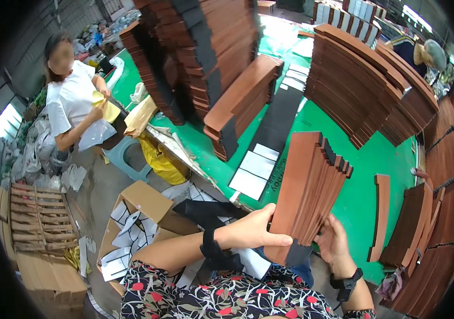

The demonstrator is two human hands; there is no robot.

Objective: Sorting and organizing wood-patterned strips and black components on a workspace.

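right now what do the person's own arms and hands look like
The left hand and right hand are gloveless. A wide black strap-like band circles the left wrist; a black band with a blocky dark device circles the right. Black fabric sleeves printed with red flowers and pale leaves show on both arms.

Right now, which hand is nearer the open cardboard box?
Left. The left hand grips the brown slats, with the cardboard box off to its left. The right hand is farther, at the slats' right side.
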